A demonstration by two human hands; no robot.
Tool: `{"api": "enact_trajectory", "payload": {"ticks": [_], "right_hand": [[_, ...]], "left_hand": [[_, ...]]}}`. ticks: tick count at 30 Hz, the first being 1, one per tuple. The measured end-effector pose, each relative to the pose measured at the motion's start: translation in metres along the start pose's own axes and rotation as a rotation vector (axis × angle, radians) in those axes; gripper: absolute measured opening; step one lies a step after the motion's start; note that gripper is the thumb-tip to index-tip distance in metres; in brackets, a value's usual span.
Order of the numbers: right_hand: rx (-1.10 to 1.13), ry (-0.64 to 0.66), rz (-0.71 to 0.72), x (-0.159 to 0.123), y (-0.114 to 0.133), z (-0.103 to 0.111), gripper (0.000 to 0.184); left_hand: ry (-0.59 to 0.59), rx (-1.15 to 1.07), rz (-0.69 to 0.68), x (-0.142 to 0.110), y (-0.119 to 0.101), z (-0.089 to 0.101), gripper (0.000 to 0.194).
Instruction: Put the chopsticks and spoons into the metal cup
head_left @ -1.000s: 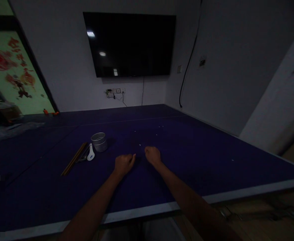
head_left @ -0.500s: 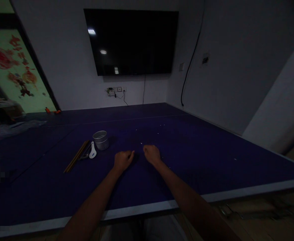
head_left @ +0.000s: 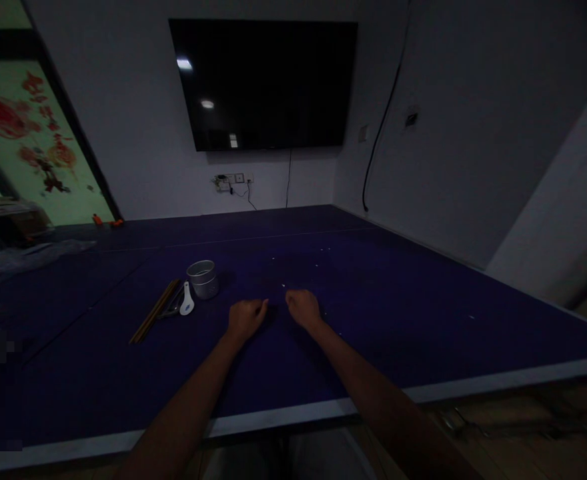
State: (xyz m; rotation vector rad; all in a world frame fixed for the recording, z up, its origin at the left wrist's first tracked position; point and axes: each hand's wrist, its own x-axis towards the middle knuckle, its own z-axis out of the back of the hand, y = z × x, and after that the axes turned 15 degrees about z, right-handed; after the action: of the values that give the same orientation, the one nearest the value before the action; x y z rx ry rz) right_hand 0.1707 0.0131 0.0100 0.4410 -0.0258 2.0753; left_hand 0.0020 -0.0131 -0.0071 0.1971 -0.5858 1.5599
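Note:
My left hand (head_left: 245,318) and my right hand (head_left: 302,308) rest side by side on the dark blue table (head_left: 423,320), a short gap between them. Both have their fingers curled under into loose fists, and nothing shows in either one. To the left of my left hand stands a small round metal tin (head_left: 203,279). Beside the tin lie a white spoon (head_left: 187,299) and a bundle of wooden chopsticks (head_left: 154,311). The room is dim.
A large black screen (head_left: 266,83) hangs on the far wall above a socket with cables (head_left: 231,180). Small white specks dot the table beyond my hands. The table's pale front edge (head_left: 283,417) runs below my forearms. A decorated green panel (head_left: 28,143) stands at left.
Both hands stay in place on the table. The view has shifted slightly, nothing else moved.

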Motion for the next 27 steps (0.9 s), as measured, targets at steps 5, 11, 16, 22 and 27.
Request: {"api": "enact_trajectory", "payload": {"ticks": [5, 11, 16, 22, 27], "right_hand": [[0.011, -0.008, -0.006, 0.0, -0.001, 0.0, 0.028], [0.027, -0.013, 0.0, 0.001, -0.001, 0.0, 0.026], [0.021, 0.004, 0.008, 0.002, -0.001, 0.0, 0.026], [0.017, -0.013, 0.012, 0.001, -0.001, 0.0, 0.028], [0.024, -0.001, 0.006, 0.002, -0.002, -0.001, 0.026]], "left_hand": [[-0.242, 0.059, 0.182, 0.015, 0.03, 0.027, 0.047], [-0.525, 0.112, 0.851, 0.024, 0.115, 0.072, 0.037], [-0.295, 0.115, 1.19, 0.017, 0.158, 0.078, 0.041], [-0.105, 0.069, 1.322, 0.022, 0.168, 0.079, 0.047], [-0.003, 0.033, 1.341, 0.026, 0.174, 0.08, 0.058]]}}
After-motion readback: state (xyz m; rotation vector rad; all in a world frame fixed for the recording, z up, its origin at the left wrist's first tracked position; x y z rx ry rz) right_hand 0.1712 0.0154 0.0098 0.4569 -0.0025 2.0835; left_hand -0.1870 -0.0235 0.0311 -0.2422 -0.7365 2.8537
